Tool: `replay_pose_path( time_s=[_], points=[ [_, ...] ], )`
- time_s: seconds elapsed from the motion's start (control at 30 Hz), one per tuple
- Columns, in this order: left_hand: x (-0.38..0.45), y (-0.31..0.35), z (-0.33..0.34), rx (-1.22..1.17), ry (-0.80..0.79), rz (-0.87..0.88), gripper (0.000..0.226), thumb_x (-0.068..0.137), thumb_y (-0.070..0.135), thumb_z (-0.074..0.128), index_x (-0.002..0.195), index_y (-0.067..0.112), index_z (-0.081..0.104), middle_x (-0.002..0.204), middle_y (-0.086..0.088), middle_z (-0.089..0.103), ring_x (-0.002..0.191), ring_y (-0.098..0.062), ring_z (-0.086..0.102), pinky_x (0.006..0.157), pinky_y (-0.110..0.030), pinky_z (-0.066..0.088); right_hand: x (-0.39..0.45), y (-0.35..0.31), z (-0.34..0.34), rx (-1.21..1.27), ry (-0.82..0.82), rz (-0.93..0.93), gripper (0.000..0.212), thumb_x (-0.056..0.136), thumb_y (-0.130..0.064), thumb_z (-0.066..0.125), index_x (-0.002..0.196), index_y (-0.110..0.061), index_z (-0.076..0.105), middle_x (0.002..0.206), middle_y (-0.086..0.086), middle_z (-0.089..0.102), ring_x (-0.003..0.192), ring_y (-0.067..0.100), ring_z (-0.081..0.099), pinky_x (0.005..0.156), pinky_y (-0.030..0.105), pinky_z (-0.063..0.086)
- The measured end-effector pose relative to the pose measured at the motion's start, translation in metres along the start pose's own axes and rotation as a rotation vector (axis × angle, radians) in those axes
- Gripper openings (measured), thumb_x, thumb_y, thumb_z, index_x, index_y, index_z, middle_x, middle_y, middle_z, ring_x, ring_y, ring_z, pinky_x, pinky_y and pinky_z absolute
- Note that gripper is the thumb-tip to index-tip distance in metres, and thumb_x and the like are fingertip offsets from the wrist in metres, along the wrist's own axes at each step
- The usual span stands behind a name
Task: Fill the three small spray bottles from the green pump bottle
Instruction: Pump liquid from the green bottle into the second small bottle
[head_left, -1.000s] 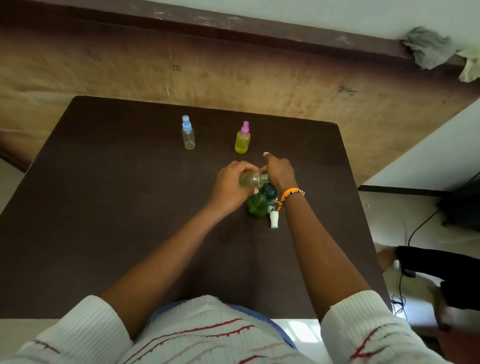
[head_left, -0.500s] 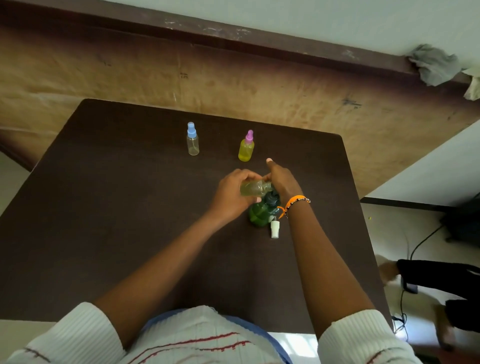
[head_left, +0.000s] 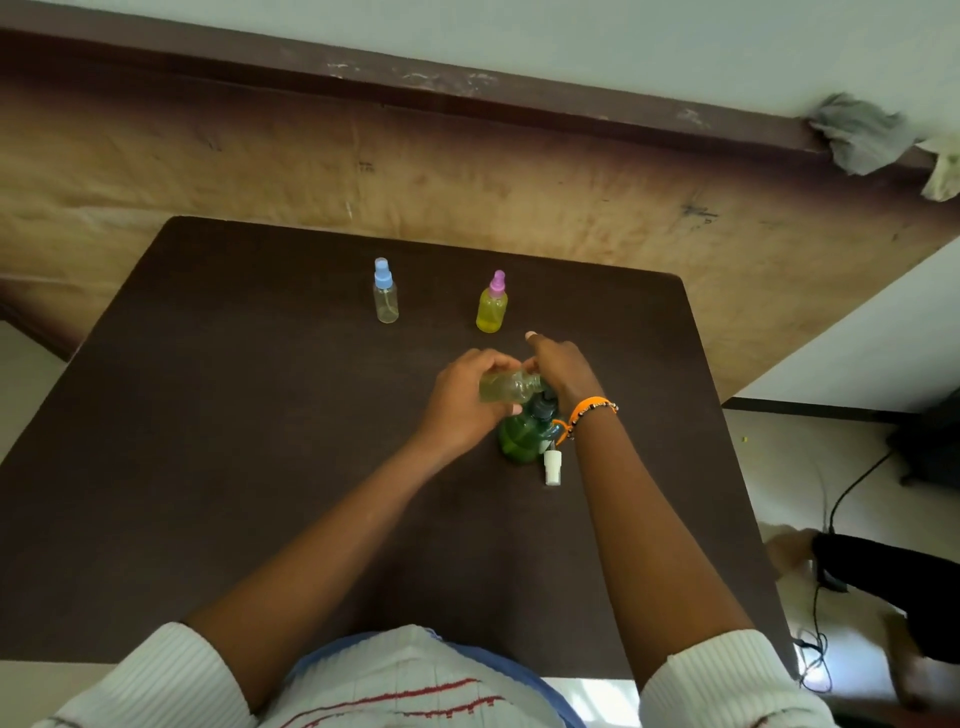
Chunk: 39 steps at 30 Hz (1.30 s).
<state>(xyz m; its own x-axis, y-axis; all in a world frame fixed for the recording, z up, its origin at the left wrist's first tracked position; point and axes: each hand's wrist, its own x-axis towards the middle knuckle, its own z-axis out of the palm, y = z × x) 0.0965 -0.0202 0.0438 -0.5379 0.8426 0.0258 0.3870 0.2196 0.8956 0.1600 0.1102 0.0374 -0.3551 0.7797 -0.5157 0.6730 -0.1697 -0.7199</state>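
Over the green pump bottle (head_left: 522, 436), left hand (head_left: 460, 402) grips an uncapped spray bottle (head_left: 506, 387) sideways; right hand (head_left: 561, 364) presses the pump, so next keep its neck at the nozzle.

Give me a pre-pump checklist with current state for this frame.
1. Left hand grips the uncapped small bottle, tilted on its side: ok.
2. Its mouth lined up with the pump spout: cannot tell, right hand covers it.
3. Right hand on top of the green pump bottle: ok.
4. Pump bottle standing on the table: ok.
5. White spray cap lies beside the pump bottle, clear of both hands: ok.
6. Remaining bottles: pink-capped bottle looks full; blue-capped bottle looks nearly empty: not ok.
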Motion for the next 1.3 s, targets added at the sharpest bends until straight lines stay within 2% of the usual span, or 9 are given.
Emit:
replay_pose_path(
  time_s=[0.13,0.23,0.37,0.57,0.77,0.9,1.07,1.17,1.3],
  points=[
    [-0.0009,-0.0008,0.0003,-0.009,-0.009,0.000,0.042,0.064,0.004,0.079,0.103,0.013,0.065,0.102,-0.002,0.063,0.097,-0.016,0.059,0.086,-0.030,0.047,0.0035,0.0035,-0.0003,-0.006,0.036,-0.010,0.045,0.094,-0.045,0.048,0.091,-0.007,0.072,0.097,0.012,0.069,0.087,0.027,0.060,0.081,0.035,0.044],
    [-0.0002,-0.0023,0.0012,-0.003,-0.004,0.001,0.043,0.064,0.004,0.079,0.103,0.015,0.066,0.102,0.000,0.063,0.096,-0.012,0.058,0.080,-0.017,0.043,0.0003,0.0059,0.0023,-0.009,0.153,0.012,0.051,0.090,-0.045,0.047,0.109,-0.004,0.071,0.112,0.014,0.069,0.101,0.032,0.062,0.088,0.037,0.047],
    [-0.0004,-0.0052,0.0033,0.009,-0.005,-0.006,0.044,0.064,0.004,0.079,0.104,0.014,0.066,0.102,0.000,0.062,0.094,-0.010,0.057,0.076,-0.006,0.037,-0.0034,0.0049,0.0051,-0.051,0.218,0.026,0.050,0.088,-0.042,0.047,0.113,-0.005,0.069,0.119,0.016,0.067,0.107,0.037,0.062,0.089,0.039,0.047],
    [0.0001,-0.0071,0.0027,-0.001,0.002,-0.009,0.043,0.063,0.004,0.079,0.102,0.015,0.066,0.098,0.006,0.060,0.092,-0.008,0.056,0.074,-0.003,0.036,-0.0041,0.0053,0.0047,-0.052,0.209,0.016,0.046,0.091,-0.039,0.047,0.111,-0.005,0.070,0.118,0.016,0.067,0.106,0.035,0.062,0.088,0.038,0.046],
    [0.0015,-0.0062,-0.0003,-0.032,-0.004,0.002,0.043,0.062,0.004,0.080,0.100,0.017,0.066,0.095,0.005,0.060,0.091,-0.011,0.058,0.079,-0.018,0.043,0.0003,-0.0012,0.0001,-0.074,0.034,-0.025,0.039,0.093,-0.036,0.051,0.096,-0.005,0.074,0.104,0.010,0.071,0.092,0.027,0.060,0.086,0.037,0.045],
    [0.0017,-0.0070,-0.0011,-0.041,-0.028,-0.012,0.043,0.063,0.005,0.079,0.102,0.018,0.066,0.099,0.001,0.062,0.093,-0.012,0.059,0.079,-0.018,0.042,0.0015,0.0045,0.0009,0.043,0.096,0.008,0.036,0.094,-0.032,0.050,0.087,-0.006,0.074,0.097,0.011,0.071,0.088,0.027,0.061,0.082,0.037,0.046],
    [0.0036,-0.0062,-0.0015,-0.020,-0.055,-0.019,0.043,0.063,0.005,0.079,0.103,0.017,0.066,0.101,-0.001,0.063,0.092,-0.011,0.058,0.076,-0.011,0.039,-0.0006,0.0078,0.0031,0.034,0.190,0.019,0.039,0.090,-0.034,0.048,0.098,-0.004,0.073,0.107,0.015,0.070,0.099,0.034,0.063,0.086,0.038,0.046],
    [0.0029,-0.0073,-0.0011,-0.015,-0.050,-0.013,0.043,0.063,0.005,0.080,0.102,0.016,0.066,0.101,0.000,0.063,0.093,-0.012,0.059,0.078,-0.016,0.042,-0.0026,0.0079,0.0046,0.020,0.196,0.013,0.042,0.088,-0.036,0.048,0.103,-0.004,0.071,0.110,0.017,0.069,0.101,0.035,0.063,0.086,0.039,0.047],
    [0.0026,-0.0065,-0.0024,-0.031,-0.038,-0.001,0.044,0.062,0.006,0.080,0.102,0.018,0.066,0.100,0.001,0.063,0.093,-0.012,0.059,0.082,-0.023,0.044,-0.0015,0.0029,0.0011,0.022,0.104,0.011,0.038,0.091,-0.035,0.049,0.084,-0.006,0.072,0.099,0.014,0.070,0.092,0.030,0.063,0.083,0.038,0.047]
  ],
)
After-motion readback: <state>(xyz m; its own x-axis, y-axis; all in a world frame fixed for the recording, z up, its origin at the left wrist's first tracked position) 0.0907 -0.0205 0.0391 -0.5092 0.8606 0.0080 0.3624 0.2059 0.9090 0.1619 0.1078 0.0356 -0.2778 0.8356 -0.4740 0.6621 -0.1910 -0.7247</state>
